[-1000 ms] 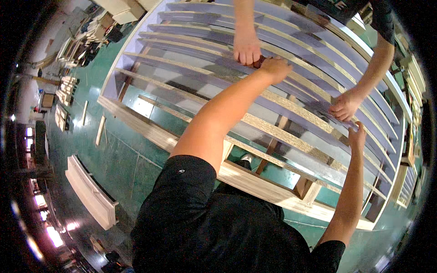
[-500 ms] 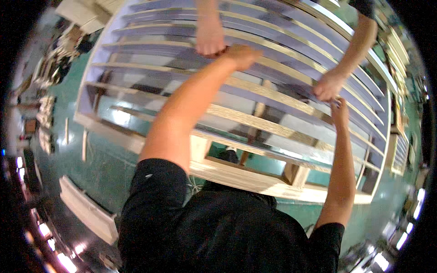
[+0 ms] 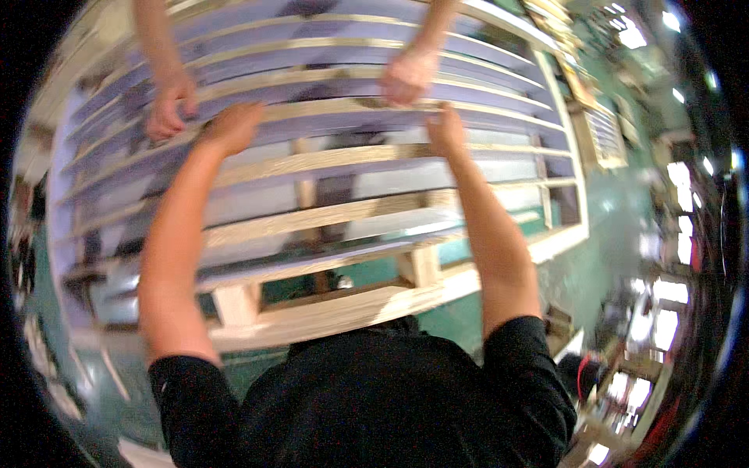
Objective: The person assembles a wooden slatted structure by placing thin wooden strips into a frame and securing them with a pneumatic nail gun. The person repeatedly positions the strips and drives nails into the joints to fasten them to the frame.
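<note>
A large wooden frame (image 3: 351,313) stands before me, crossed by several parallel wooden slats with pale purple side faces. Around one wooden slat (image 3: 328,108) across the middle my left hand (image 3: 232,129) is closed, its fingers curled over the top edge and slightly blurred. Farther right my right hand (image 3: 447,131) grips the same slat, thumb side up; its other fingertips are hidden behind the wood. Another person's hand (image 3: 170,113) is just beyond my left one, fingers bent down at the slats. That person's other hand (image 3: 409,76) rests on the slats beside my right hand.
Short wooden blocks (image 3: 236,303) join the frame's near rails. A green floor (image 3: 593,226) surrounds it. On the right lie stacked boards and a small slatted wooden piece (image 3: 601,136). A dark object with a red band (image 3: 581,378) is at lower right.
The view has swung to the right, so the frame sits farther left. My hands have moved farther apart along the slats. The other person's left-side hand now shows spread, bent fingers.
</note>
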Tool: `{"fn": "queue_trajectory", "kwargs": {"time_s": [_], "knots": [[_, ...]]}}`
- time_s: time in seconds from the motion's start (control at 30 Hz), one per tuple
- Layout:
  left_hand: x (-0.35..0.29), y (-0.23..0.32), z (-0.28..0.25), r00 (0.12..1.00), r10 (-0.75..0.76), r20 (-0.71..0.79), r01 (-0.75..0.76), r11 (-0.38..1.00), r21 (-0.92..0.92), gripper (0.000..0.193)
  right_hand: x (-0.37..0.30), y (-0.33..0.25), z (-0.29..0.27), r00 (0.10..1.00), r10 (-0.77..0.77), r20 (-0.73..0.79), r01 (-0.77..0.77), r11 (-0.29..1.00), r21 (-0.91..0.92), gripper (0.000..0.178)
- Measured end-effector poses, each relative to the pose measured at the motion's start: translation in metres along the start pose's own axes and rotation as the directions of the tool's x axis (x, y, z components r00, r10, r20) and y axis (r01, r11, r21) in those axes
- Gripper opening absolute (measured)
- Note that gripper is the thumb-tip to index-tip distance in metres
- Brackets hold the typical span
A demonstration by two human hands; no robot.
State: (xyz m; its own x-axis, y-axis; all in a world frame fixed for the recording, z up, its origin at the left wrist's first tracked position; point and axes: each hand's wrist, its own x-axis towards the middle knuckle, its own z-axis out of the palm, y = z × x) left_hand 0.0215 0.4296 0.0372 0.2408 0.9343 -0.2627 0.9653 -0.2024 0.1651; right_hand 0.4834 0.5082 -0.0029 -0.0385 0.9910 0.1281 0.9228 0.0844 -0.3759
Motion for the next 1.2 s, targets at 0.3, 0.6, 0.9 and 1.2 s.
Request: {"fn": "queue_trajectory", "kwargs": {"time_s": [0.3, 0.6, 0.9, 1.2], "knots": [[-0.002, 0.004, -0.001, 0.999, -0.015, -0.031, 0.020, 0.990, 0.143, 0.053, -0.015, -0.049, -0.006, 0.996, 0.085, -0.002, -0.084, 0.991, 0.101, 0.052], [-0.013, -0.029, 0.015, 0.988, -0.020, -0.154, 0.008, 0.997, -0.074, 0.042, 0.014, -0.065, -0.025, 0.938, -0.047, 0.343, 0.120, 0.973, -0.197, 0.073], [-0.074, -0.099, 0.001, 0.971, -0.196, -0.134, 0.182, 0.977, -0.112, 0.055, -0.004, -0.037, -0.019, 0.978, -0.108, 0.177, 0.163, 0.930, -0.329, 0.049], [-0.083, -0.142, 0.021, 0.935, -0.329, -0.132, 0.320, 0.943, -0.089, 0.054, 0.017, -0.049, -0.008, 0.983, -0.079, 0.164, 0.114, 0.969, -0.218, 0.024]]}}
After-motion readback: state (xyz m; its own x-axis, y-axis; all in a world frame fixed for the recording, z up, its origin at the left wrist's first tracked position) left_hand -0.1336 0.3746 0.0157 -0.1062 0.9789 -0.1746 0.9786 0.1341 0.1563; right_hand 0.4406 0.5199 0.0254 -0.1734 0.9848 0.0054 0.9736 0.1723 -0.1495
